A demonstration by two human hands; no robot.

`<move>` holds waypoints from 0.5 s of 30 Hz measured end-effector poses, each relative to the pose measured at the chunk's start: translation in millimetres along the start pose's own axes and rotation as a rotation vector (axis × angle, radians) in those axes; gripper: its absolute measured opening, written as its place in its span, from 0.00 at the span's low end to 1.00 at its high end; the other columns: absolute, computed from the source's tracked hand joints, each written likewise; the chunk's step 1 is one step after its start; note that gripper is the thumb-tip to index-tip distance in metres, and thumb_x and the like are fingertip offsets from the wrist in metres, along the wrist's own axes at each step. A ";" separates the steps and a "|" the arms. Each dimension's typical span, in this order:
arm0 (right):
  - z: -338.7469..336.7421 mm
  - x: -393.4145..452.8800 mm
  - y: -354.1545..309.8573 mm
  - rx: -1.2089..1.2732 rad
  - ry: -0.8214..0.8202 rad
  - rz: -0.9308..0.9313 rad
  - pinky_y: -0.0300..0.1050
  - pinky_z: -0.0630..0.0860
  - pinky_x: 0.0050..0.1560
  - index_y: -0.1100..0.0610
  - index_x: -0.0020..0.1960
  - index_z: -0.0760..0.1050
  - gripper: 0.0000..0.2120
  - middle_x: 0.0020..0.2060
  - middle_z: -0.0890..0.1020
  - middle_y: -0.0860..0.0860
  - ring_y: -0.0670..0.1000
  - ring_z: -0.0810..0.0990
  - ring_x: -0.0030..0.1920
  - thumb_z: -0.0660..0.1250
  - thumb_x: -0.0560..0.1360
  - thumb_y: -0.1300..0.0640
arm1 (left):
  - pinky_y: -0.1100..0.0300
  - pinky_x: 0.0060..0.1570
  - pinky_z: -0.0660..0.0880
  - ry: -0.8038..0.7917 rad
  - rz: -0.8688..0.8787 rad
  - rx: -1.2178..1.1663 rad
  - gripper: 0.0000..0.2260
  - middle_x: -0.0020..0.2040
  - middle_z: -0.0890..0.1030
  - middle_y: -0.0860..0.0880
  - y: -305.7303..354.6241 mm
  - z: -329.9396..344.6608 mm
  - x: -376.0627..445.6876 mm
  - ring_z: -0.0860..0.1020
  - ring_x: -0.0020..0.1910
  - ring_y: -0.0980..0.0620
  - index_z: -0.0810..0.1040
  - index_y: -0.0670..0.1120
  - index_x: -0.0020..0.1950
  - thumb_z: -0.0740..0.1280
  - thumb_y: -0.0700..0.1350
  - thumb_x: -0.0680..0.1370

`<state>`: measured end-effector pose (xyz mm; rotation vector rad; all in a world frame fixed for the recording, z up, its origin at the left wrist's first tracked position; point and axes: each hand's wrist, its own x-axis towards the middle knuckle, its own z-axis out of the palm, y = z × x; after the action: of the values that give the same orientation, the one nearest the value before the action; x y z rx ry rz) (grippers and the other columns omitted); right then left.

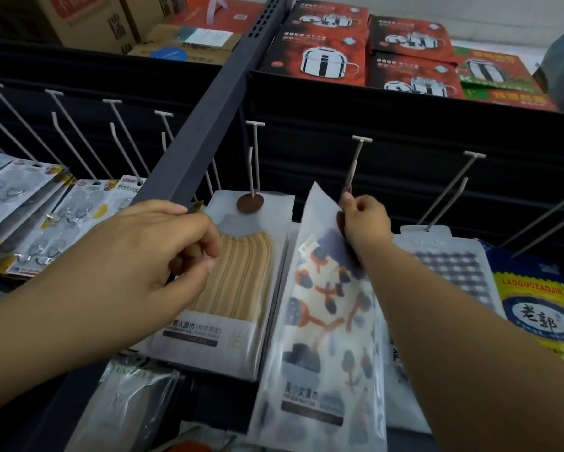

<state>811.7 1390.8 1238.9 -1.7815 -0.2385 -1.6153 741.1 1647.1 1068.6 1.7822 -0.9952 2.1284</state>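
Two packets lay nearest, side by side: a frosted plastic packet of white cloth printed with orange and navy shapes (pixel 326 321), and left of it a frosted packet of tan striped cloth (pixel 241 282). The left hand (pixel 163 252) hovered over the striped packet with its fingers loosely curled; whether it touched or held the packet could not be told. The right hand (pixel 365 220) pinched the printed packet by its top edge, just beside the tip of a white wire hook (pixel 355 161). The striped packet hung by a round brown tab (pixel 250 203) on the neighbouring white hook (pixel 254 158). Right of them hung a checked-cloth packet (pixel 453 265) and a yellow and blue packet (pixel 538 314); to the left hung cards of metal hooks (pixel 29 216). Beyond a grey steel post (pixel 208 125), red boxes picturing steel pots (pixel 323 57) lined the top shelf.
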 end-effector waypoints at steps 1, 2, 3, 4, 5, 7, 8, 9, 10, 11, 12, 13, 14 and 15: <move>1.5 -3.9 1.4 -0.071 0.005 -0.041 0.48 0.63 0.61 0.52 0.48 0.72 0.14 0.38 0.76 0.48 0.54 0.74 0.49 0.57 0.80 0.43 | 0.84 0.56 0.56 0.000 -0.004 -0.010 0.04 0.30 0.72 0.61 0.8 -0.7 -0.4 0.73 0.37 0.57 0.73 0.53 0.40 0.59 0.50 0.72; 3.3 -7.9 3.7 -0.143 0.003 -0.087 0.48 0.60 0.58 0.51 0.50 0.71 0.11 0.41 0.76 0.48 0.54 0.73 0.51 0.58 0.80 0.44 | 0.84 0.54 0.56 -0.001 -0.007 -0.019 0.05 0.31 0.72 0.61 1.4 -1.3 -0.5 0.73 0.38 0.58 0.74 0.53 0.40 0.59 0.50 0.72; 4.6 -11.9 7.0 -0.205 0.000 -0.127 0.49 0.59 0.58 0.51 0.52 0.71 0.10 0.45 0.78 0.49 0.55 0.73 0.54 0.60 0.79 0.45 | 0.84 0.53 0.57 -0.002 -0.009 -0.023 0.05 0.31 0.73 0.60 1.7 -1.7 -0.8 0.73 0.38 0.59 0.74 0.53 0.40 0.59 0.50 0.72; 6.1 -15.1 11.7 -0.254 -0.004 -0.147 0.50 0.59 0.59 0.51 0.55 0.71 0.10 0.50 0.78 0.51 0.56 0.72 0.58 0.61 0.79 0.46 | 0.84 0.53 0.57 -0.001 -0.010 -0.022 0.06 0.31 0.73 0.60 2.0 -2.1 -0.8 0.73 0.39 0.58 0.74 0.53 0.40 0.59 0.50 0.72; 7.3 -17.4 16.9 -0.292 -0.011 -0.152 0.50 0.59 0.61 0.51 0.58 0.72 0.12 0.55 0.78 0.52 0.56 0.71 0.61 0.61 0.78 0.47 | 0.84 0.53 0.58 -0.001 -0.008 -0.016 0.06 0.31 0.74 0.60 1.8 -2.4 -1.0 0.73 0.39 0.58 0.74 0.53 0.40 0.59 0.50 0.72; 8.3 -20.9 27.5 -0.372 -0.041 -0.146 0.52 0.59 0.64 0.51 0.63 0.71 0.16 0.61 0.74 0.53 0.57 0.69 0.64 0.61 0.78 0.47 | 0.84 0.52 0.58 -0.002 -0.013 -0.014 0.06 0.31 0.74 0.59 0.9 -2.1 -1.9 0.73 0.40 0.58 0.75 0.52 0.40 0.59 0.50 0.72; 8.6 -21.8 32.4 -0.428 -0.055 -0.155 0.52 0.58 0.65 0.50 0.66 0.70 0.17 0.62 0.73 0.54 0.57 0.68 0.65 0.61 0.78 0.47 | 0.84 0.51 0.59 0.000 -0.021 -0.021 0.06 0.31 0.74 0.59 0.4 -1.6 -2.6 0.73 0.41 0.59 0.75 0.53 0.40 0.59 0.50 0.72; 9.0 -22.4 36.1 -0.484 -0.065 -0.170 0.52 0.57 0.66 0.50 0.67 0.69 0.19 0.64 0.71 0.54 0.57 0.66 0.66 0.60 0.79 0.46 | 0.83 0.50 0.60 -0.001 -0.028 -0.027 0.05 0.32 0.74 0.59 0.2 -1.2 -3.1 0.73 0.42 0.61 0.74 0.54 0.41 0.59 0.50 0.72; 9.1 -23.1 38.8 -0.530 -0.073 -0.189 0.53 0.57 0.67 0.49 0.69 0.68 0.20 0.65 0.70 0.54 0.57 0.65 0.67 0.60 0.79 0.46 | 0.82 0.49 0.61 -0.001 -0.032 -0.034 0.05 0.32 0.74 0.59 -0.4 -0.8 -3.6 0.73 0.43 0.63 0.74 0.55 0.41 0.59 0.51 0.72; 9.0 -24.3 40.8 -0.556 -0.077 -0.212 0.53 0.56 0.68 0.49 0.71 0.67 0.21 0.67 0.69 0.54 0.56 0.65 0.68 0.59 0.79 0.46 | 0.82 0.47 0.62 -0.003 -0.040 -0.049 0.05 0.32 0.74 0.59 -0.6 -1.0 -4.2 0.73 0.43 0.63 0.74 0.55 0.41 0.59 0.51 0.72; 9.1 -25.9 43.2 -0.566 -0.078 -0.239 0.53 0.55 0.69 0.49 0.73 0.64 0.23 0.68 0.68 0.53 0.56 0.64 0.69 0.59 0.79 0.45 | 0.81 0.46 0.63 0.002 -0.045 -0.063 0.05 0.32 0.74 0.59 -1.3 -0.9 -4.7 0.73 0.43 0.63 0.74 0.55 0.41 0.59 0.51 0.72; 8.6 -28.2 45.5 -0.565 -0.075 -0.272 0.54 0.54 0.70 0.49 0.74 0.61 0.26 0.69 0.67 0.53 0.56 0.63 0.70 0.60 0.79 0.45 | 0.80 0.45 0.64 0.006 -0.050 -0.065 0.04 0.33 0.74 0.59 -1.8 -0.7 -5.0 0.73 0.43 0.64 0.73 0.56 0.41 0.59 0.51 0.72; 7.2 -31.6 47.4 -0.563 -0.069 -0.313 0.54 0.54 0.70 0.49 0.75 0.59 0.28 0.70 0.65 0.53 0.56 0.62 0.70 0.61 0.78 0.43 | 0.78 0.44 0.65 0.007 -0.052 -0.061 0.04 0.33 0.74 0.58 -2.4 -0.4 -4.7 0.73 0.44 0.64 0.73 0.57 0.41 0.59 0.52 0.72; 4.7 -36.0 49.0 -0.568 -0.063 -0.360 0.55 0.55 0.71 0.49 0.75 0.58 0.30 0.70 0.65 0.52 0.56 0.61 0.71 0.62 0.77 0.42 | 0.77 0.43 0.66 0.004 -0.064 -0.063 0.04 0.35 0.74 0.58 -1.8 -1.3 -4.2 0.73 0.45 0.64 0.73 0.57 0.42 0.59 0.53 0.72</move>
<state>836.1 1369.1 1187.4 -2.3201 -0.1403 -2.0259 742.2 1650.3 1065.3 1.7551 -0.9795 2.0392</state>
